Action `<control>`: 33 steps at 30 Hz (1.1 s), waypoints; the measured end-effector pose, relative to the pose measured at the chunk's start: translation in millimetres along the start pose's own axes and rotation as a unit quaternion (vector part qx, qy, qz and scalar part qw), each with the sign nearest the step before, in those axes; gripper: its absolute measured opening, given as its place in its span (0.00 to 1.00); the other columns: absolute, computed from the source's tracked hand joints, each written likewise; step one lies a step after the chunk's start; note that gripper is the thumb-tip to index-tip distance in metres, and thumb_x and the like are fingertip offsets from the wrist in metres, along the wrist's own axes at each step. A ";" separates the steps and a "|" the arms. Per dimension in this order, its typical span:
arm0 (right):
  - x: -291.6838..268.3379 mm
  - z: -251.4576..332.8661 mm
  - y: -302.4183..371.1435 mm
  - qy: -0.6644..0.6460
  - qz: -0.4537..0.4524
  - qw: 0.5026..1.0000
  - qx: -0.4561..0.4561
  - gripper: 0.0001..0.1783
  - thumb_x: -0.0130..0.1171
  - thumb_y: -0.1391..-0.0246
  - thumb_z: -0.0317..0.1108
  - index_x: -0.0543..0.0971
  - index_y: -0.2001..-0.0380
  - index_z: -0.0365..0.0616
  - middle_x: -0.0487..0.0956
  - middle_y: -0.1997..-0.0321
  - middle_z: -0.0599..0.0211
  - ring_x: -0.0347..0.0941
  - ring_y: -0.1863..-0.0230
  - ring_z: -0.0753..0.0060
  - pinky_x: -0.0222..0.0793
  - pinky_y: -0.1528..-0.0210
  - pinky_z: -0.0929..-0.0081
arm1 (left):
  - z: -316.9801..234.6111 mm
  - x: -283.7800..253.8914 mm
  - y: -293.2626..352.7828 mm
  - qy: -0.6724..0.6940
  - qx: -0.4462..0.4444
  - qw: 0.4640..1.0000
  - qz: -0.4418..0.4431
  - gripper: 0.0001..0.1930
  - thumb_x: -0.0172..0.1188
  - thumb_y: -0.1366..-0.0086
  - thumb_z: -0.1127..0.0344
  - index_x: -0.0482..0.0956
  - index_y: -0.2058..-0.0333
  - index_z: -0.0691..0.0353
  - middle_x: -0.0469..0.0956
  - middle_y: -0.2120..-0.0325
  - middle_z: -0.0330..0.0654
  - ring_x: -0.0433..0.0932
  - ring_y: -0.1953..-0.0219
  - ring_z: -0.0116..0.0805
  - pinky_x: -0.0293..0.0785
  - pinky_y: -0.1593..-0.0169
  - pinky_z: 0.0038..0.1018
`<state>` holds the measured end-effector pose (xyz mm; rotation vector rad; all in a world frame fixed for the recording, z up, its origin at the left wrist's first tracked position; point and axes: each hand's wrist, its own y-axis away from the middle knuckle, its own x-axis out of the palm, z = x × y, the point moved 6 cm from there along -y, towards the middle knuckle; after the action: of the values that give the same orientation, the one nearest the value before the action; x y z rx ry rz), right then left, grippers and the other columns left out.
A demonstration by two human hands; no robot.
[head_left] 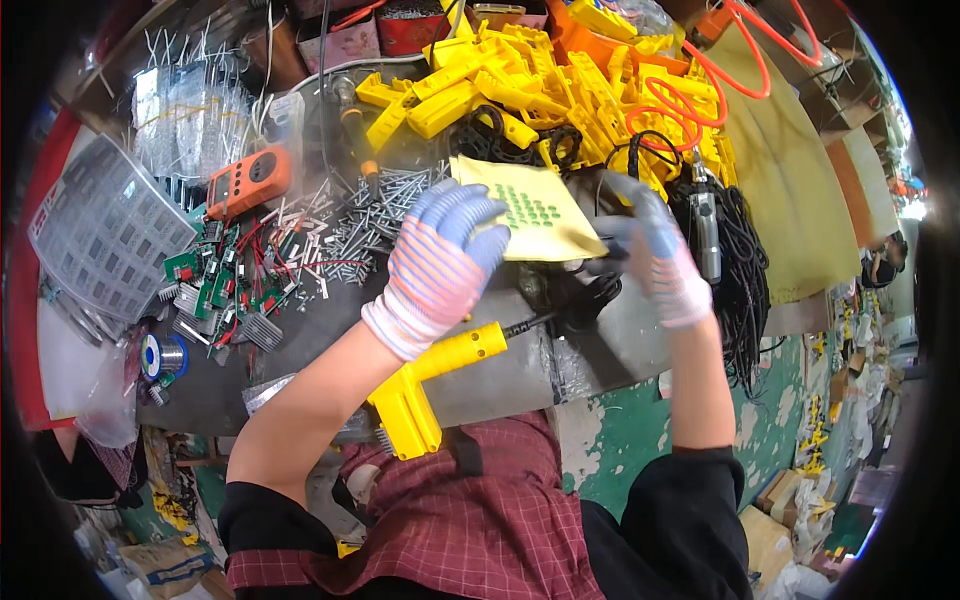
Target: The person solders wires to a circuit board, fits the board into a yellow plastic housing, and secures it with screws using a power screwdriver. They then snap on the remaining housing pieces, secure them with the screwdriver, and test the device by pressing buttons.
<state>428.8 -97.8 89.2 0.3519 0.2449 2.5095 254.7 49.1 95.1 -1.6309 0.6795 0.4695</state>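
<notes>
A yellow sheet [545, 225] bearing rows of green round stickers is tilted above the table, gripped at its left edge by my left hand [435, 255], which wears a striped knit glove. Close to the sheet's right corner is my right hand [665, 255], gloved as well; its fingertips are dark and blurred, so whether they pinch anything is unclear. Below my left wrist lies a yellow pistol-shaped tool housing [425, 385], its handle end reaching past the table's front edge. A black cord [530, 325] runs from its other end toward the right.
Yellow plastic housings [560, 85] are heaped at the back. Left of my hands lie loose screws [375, 225], green circuit boards [215, 285], an orange meter [248, 183] and a solder spool [163, 356]. A metal screwdriver [705, 225] and black cables [740, 270] lie right.
</notes>
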 end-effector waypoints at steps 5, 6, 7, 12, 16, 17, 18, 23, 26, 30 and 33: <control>44.6 -13.2 -28.6 -0.053 -0.024 0.990 -0.126 0.40 0.65 0.48 0.25 0.61 0.32 0.36 0.80 0.50 0.58 0.78 0.51 0.70 0.74 0.46 0.70 | -24.3 -28.9 11.1 -0.026 0.093 0.994 0.056 0.28 0.71 0.52 0.65 0.75 0.50 0.53 0.72 0.44 0.47 0.70 0.39 0.50 0.66 0.36 0.52; 55.8 -5.4 -22.7 -0.055 -0.022 0.986 -0.156 0.40 0.63 0.47 0.24 0.60 0.32 0.36 0.80 0.48 0.57 0.78 0.51 0.70 0.74 0.46 0.71 | -29.9 -38.7 19.5 -0.032 0.090 0.994 0.060 0.28 0.71 0.52 0.65 0.75 0.50 0.53 0.72 0.44 0.47 0.70 0.39 0.50 0.66 0.36 0.52; 64.5 0.4 -16.8 -0.052 -0.023 0.983 -0.177 0.39 0.62 0.47 0.23 0.60 0.32 0.37 0.79 0.47 0.57 0.77 0.50 0.70 0.73 0.45 0.72 | -22.3 -56.4 24.2 0.085 -0.058 0.994 0.032 0.35 0.74 0.51 0.59 0.70 0.43 0.52 0.70 0.41 0.49 0.70 0.39 0.51 0.64 0.35 0.50; 101.3 -11.4 6.9 -0.058 0.003 0.983 -0.175 0.40 0.63 0.48 0.23 0.61 0.32 0.38 0.76 0.42 0.57 0.75 0.44 0.70 0.71 0.42 0.70 | -1.2 -82.7 44.1 0.669 -0.382 0.621 -0.146 0.55 0.74 0.45 0.59 0.44 0.28 0.60 0.62 0.35 0.49 0.68 0.36 0.42 0.69 0.37 0.38; 111.7 -11.8 20.0 0.040 -0.096 0.943 -0.315 0.35 0.64 0.48 0.23 0.67 0.36 0.37 0.77 0.44 0.58 0.74 0.43 0.64 0.69 0.39 0.65 | -7.5 -69.1 49.3 0.668 -0.508 0.534 -0.100 0.26 0.60 0.33 0.69 0.67 0.38 0.65 0.77 0.46 0.45 0.78 0.46 0.33 0.76 0.43 0.33; 111.6 5.8 34.3 0.303 -0.176 0.835 -0.424 0.30 0.65 0.50 0.23 0.73 0.42 0.38 0.77 0.47 0.54 0.74 0.43 0.57 0.67 0.38 0.60 | -7.6 -70.9 52.0 0.655 -0.517 0.539 -0.116 0.20 0.54 0.30 0.72 0.71 0.40 0.65 0.80 0.50 0.44 0.80 0.49 0.32 0.77 0.44 0.31; 120.4 21.1 49.6 0.389 -0.189 0.705 -0.562 0.25 0.69 0.54 0.27 0.77 0.49 0.42 0.78 0.49 0.55 0.74 0.44 0.52 0.63 0.36 0.54 | -10.6 -71.0 48.6 0.658 -0.515 0.538 -0.113 0.20 0.54 0.30 0.72 0.71 0.40 0.65 0.80 0.50 0.44 0.80 0.49 0.32 0.77 0.44 0.31; 159.6 27.3 59.1 0.496 -0.094 0.689 -0.520 0.15 0.70 0.55 0.36 0.81 0.61 0.51 0.82 0.55 0.68 0.76 0.46 0.56 0.57 0.34 0.49 | -19.9 -71.9 50.2 0.604 -0.474 0.631 -0.111 0.19 0.54 0.30 0.73 0.71 0.41 0.66 0.79 0.50 0.41 0.77 0.50 0.26 0.72 0.45 0.25; 157.9 24.8 54.9 0.484 -0.088 0.704 -0.512 0.15 0.70 0.54 0.36 0.81 0.61 0.51 0.83 0.55 0.67 0.76 0.46 0.56 0.57 0.34 0.50 | -22.9 -74.7 54.5 0.542 -0.449 0.701 -0.118 0.18 0.54 0.30 0.76 0.73 0.42 0.67 0.79 0.51 0.40 0.75 0.51 0.23 0.71 0.45 0.23; 151.2 20.5 53.5 0.423 -0.071 0.743 -0.513 0.14 0.70 0.54 0.35 0.82 0.62 0.49 0.83 0.56 0.65 0.77 0.47 0.57 0.60 0.35 0.52 | -26.6 -77.1 52.6 0.481 -0.433 0.758 -0.078 0.17 0.56 0.30 0.75 0.74 0.44 0.68 0.81 0.54 0.40 0.76 0.53 0.23 0.72 0.47 0.22; 149.0 20.5 53.9 0.428 -0.053 0.753 -0.498 0.13 0.69 0.55 0.34 0.83 0.63 0.48 0.83 0.58 0.65 0.78 0.49 0.58 0.63 0.37 0.52 | -27.5 -76.0 54.4 0.450 -0.440 0.775 -0.061 0.15 0.57 0.30 0.75 0.75 0.46 0.69 0.82 0.56 0.42 0.78 0.55 0.23 0.74 0.49 0.22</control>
<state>288.3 -53.5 151.2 -1.2082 -0.7103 2.1163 160.0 30.5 108.6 -2.8329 1.1328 -0.2066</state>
